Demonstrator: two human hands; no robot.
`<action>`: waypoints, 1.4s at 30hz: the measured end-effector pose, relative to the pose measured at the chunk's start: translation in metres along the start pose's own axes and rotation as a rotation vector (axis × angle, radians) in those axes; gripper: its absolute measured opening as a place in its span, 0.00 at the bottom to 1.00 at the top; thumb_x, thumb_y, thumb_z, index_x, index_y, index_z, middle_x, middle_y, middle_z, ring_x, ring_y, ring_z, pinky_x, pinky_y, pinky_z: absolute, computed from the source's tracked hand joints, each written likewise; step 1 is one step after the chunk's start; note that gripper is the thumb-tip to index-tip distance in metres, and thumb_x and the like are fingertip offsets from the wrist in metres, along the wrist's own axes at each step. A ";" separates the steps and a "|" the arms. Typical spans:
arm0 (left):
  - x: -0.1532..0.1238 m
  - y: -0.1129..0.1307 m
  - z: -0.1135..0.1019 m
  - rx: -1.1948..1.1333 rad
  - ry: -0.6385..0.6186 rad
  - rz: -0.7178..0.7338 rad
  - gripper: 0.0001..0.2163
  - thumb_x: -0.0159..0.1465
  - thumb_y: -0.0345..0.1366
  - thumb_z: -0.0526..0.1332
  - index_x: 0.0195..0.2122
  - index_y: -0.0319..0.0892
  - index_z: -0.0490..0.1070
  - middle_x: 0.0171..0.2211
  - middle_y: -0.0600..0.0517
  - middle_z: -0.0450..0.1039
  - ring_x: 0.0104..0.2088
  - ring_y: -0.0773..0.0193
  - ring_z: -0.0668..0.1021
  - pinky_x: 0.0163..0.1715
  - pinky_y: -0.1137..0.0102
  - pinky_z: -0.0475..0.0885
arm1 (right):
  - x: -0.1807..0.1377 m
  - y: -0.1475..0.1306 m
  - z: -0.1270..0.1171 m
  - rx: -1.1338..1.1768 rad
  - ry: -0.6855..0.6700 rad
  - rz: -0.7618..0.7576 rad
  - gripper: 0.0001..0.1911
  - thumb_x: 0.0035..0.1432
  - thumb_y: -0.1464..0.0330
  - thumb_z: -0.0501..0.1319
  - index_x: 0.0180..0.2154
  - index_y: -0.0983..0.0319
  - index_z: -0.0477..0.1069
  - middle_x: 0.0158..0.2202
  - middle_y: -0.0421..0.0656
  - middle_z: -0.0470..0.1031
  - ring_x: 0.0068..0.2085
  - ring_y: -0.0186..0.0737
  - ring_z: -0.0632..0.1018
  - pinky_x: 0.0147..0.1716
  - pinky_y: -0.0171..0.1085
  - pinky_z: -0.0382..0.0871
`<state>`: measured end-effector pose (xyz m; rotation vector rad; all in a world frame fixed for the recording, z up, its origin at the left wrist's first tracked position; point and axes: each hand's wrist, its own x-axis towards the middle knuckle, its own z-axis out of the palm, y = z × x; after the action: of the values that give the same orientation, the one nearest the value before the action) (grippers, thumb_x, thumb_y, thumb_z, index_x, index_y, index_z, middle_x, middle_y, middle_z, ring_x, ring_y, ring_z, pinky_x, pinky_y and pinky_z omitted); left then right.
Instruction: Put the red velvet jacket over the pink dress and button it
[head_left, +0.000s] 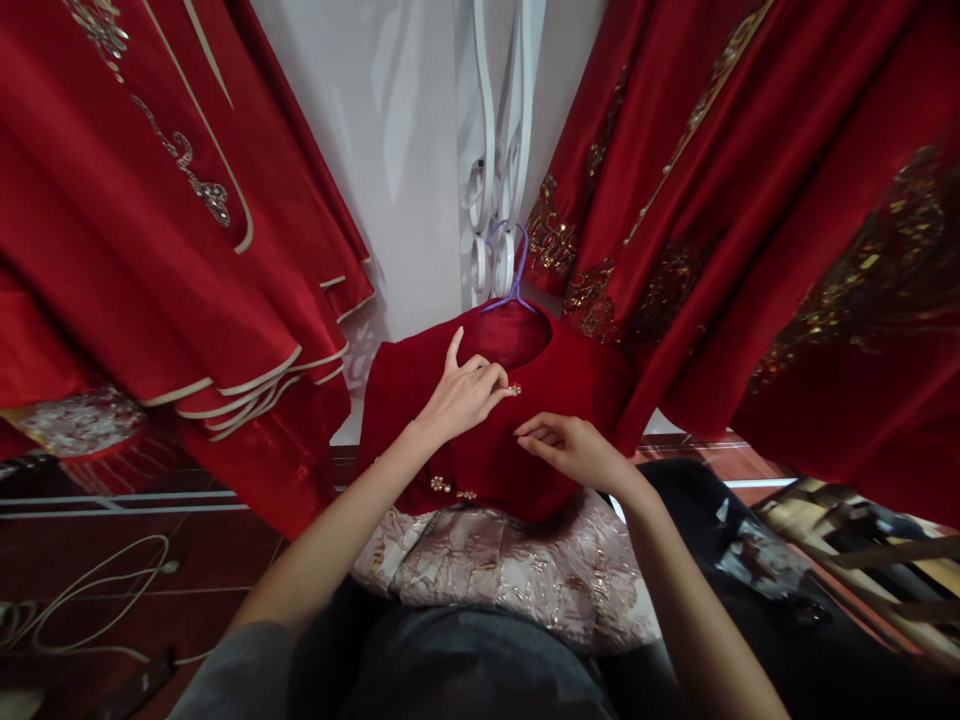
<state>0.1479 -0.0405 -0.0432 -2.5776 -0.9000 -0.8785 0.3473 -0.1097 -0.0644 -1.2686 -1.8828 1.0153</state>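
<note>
A dark red velvet jacket (577, 385) hangs on a purple hanger (510, 270) hooked to a white scrolled rack (495, 170). My left hand (465, 392) lies on the jacket's front below the collar, its fingers pinched on a small gold button (514, 389), index finger raised. My right hand (574, 448) is just below and to the right, fingers curled and pinched on the velvet edge. Further gold buttons (450, 488) run down the jacket's left side. A pale brocade skirt (525, 570) hangs beneath the jacket.
Red embroidered garments hang on the left (150, 220) and on the right (765, 230), close on both sides. A white wall (390, 130) is behind. A white cable (90, 590) loops on the dark red tiled floor at lower left. Dark clutter (825, 560) sits at lower right.
</note>
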 end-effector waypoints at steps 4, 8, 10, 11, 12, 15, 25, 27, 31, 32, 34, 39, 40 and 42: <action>-0.002 0.003 0.000 0.192 -0.046 -0.039 0.13 0.70 0.38 0.48 0.43 0.36 0.68 0.28 0.51 0.74 0.31 0.61 0.77 0.62 0.46 0.51 | 0.016 -0.017 0.005 0.315 0.161 -0.083 0.17 0.54 0.56 0.62 0.39 0.61 0.72 0.39 0.46 0.78 0.42 0.41 0.79 0.44 0.44 0.76; -0.010 0.010 -0.001 0.359 0.032 -0.257 0.20 0.65 0.25 0.48 0.59 0.32 0.59 0.41 0.40 0.74 0.46 0.53 0.75 0.61 0.47 0.54 | 0.040 -0.030 0.022 0.476 0.270 -0.111 0.32 0.54 0.50 0.61 0.55 0.59 0.64 0.60 0.51 0.65 0.59 0.46 0.69 0.57 0.47 0.67; -0.015 0.009 -0.004 0.385 0.109 -0.345 0.27 0.61 0.21 0.48 0.63 0.37 0.53 0.52 0.37 0.67 0.55 0.50 0.70 0.62 0.44 0.49 | 0.045 -0.028 0.027 0.325 0.361 -0.052 0.41 0.54 0.47 0.58 0.62 0.63 0.55 0.65 0.54 0.55 0.65 0.50 0.59 0.62 0.49 0.57; -0.018 0.006 -0.006 0.386 0.151 -0.383 0.29 0.60 0.21 0.48 0.64 0.39 0.51 0.56 0.37 0.63 0.58 0.49 0.67 0.62 0.42 0.47 | 0.044 -0.025 0.028 0.213 0.432 -0.019 0.45 0.54 0.46 0.57 0.64 0.66 0.52 0.67 0.56 0.51 0.67 0.53 0.55 0.64 0.50 0.53; -0.021 0.002 -0.007 0.381 0.191 -0.420 0.31 0.59 0.20 0.49 0.64 0.39 0.51 0.58 0.36 0.60 0.60 0.47 0.64 0.62 0.41 0.45 | 0.043 -0.021 0.026 0.097 0.507 0.006 0.48 0.54 0.45 0.56 0.65 0.70 0.49 0.67 0.59 0.48 0.68 0.55 0.51 0.64 0.52 0.49; -0.031 -0.019 -0.015 0.327 0.261 -0.521 0.31 0.56 0.21 0.52 0.63 0.36 0.52 0.60 0.33 0.54 0.62 0.43 0.60 0.61 0.43 0.50 | 0.034 -0.011 0.008 -0.179 0.658 0.026 0.47 0.56 0.47 0.53 0.64 0.75 0.48 0.66 0.65 0.49 0.68 0.60 0.48 0.63 0.57 0.47; -0.012 -0.082 -0.064 0.289 0.126 -0.619 0.18 0.58 0.23 0.52 0.47 0.44 0.71 0.43 0.46 0.75 0.49 0.53 0.75 0.59 0.54 0.58 | 0.065 -0.029 -0.082 -0.712 0.616 0.195 0.31 0.57 0.57 0.59 0.50 0.79 0.63 0.50 0.69 0.66 0.55 0.63 0.69 0.54 0.51 0.62; -0.005 -0.094 -0.068 0.297 0.206 -0.627 0.18 0.58 0.25 0.53 0.48 0.45 0.71 0.43 0.48 0.76 0.48 0.55 0.76 0.61 0.53 0.53 | 0.071 -0.027 -0.092 -0.795 0.658 0.185 0.32 0.58 0.57 0.58 0.51 0.79 0.63 0.51 0.70 0.66 0.56 0.63 0.67 0.53 0.52 0.61; -0.011 -0.123 -0.063 0.070 0.085 -0.723 0.14 0.57 0.31 0.57 0.44 0.42 0.76 0.38 0.49 0.79 0.44 0.54 0.78 0.55 0.58 0.64 | 0.069 -0.011 -0.105 -0.940 0.618 0.263 0.33 0.60 0.49 0.52 0.46 0.74 0.70 0.52 0.67 0.67 0.57 0.67 0.65 0.51 0.59 0.60; -0.016 -0.131 -0.061 -0.066 0.008 -0.764 0.14 0.56 0.33 0.59 0.42 0.41 0.77 0.37 0.49 0.80 0.43 0.54 0.78 0.51 0.61 0.68 | 0.067 -0.006 -0.109 -0.956 0.583 0.292 0.34 0.60 0.47 0.51 0.44 0.72 0.72 0.51 0.65 0.69 0.56 0.67 0.66 0.50 0.59 0.61; -0.027 -0.145 -0.058 -0.407 -0.166 -0.867 0.15 0.54 0.39 0.62 0.41 0.39 0.77 0.36 0.49 0.80 0.40 0.55 0.79 0.43 0.65 0.73 | 0.064 0.004 -0.121 -0.939 0.460 0.322 0.33 0.59 0.44 0.50 0.40 0.67 0.74 0.43 0.60 0.74 0.51 0.62 0.71 0.47 0.55 0.64; -0.044 -0.154 -0.073 -0.844 -0.473 -0.921 0.24 0.49 0.49 0.68 0.46 0.44 0.76 0.42 0.47 0.79 0.41 0.56 0.79 0.41 0.64 0.75 | 0.050 0.014 -0.145 -0.747 0.169 0.281 0.34 0.60 0.42 0.44 0.25 0.60 0.72 0.24 0.47 0.74 0.30 0.46 0.77 0.33 0.41 0.69; -0.043 -0.150 -0.079 -0.842 -0.453 -0.867 0.25 0.49 0.49 0.68 0.47 0.45 0.76 0.45 0.46 0.78 0.44 0.56 0.79 0.44 0.64 0.74 | 0.045 0.014 -0.145 -0.728 0.191 0.268 0.34 0.59 0.41 0.43 0.24 0.60 0.71 0.24 0.47 0.75 0.29 0.45 0.77 0.32 0.40 0.68; -0.039 -0.138 -0.089 -0.818 -0.368 -0.758 0.25 0.52 0.51 0.66 0.50 0.47 0.74 0.51 0.46 0.75 0.50 0.57 0.76 0.49 0.65 0.72 | 0.036 0.010 -0.138 -0.700 0.282 0.235 0.30 0.59 0.42 0.47 0.27 0.60 0.70 0.27 0.46 0.76 0.29 0.43 0.77 0.32 0.38 0.68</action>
<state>-0.0045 0.0093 0.0094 -3.1576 -2.0760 -1.1450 0.4555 -0.0401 -0.0019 -1.9443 -1.9548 0.2333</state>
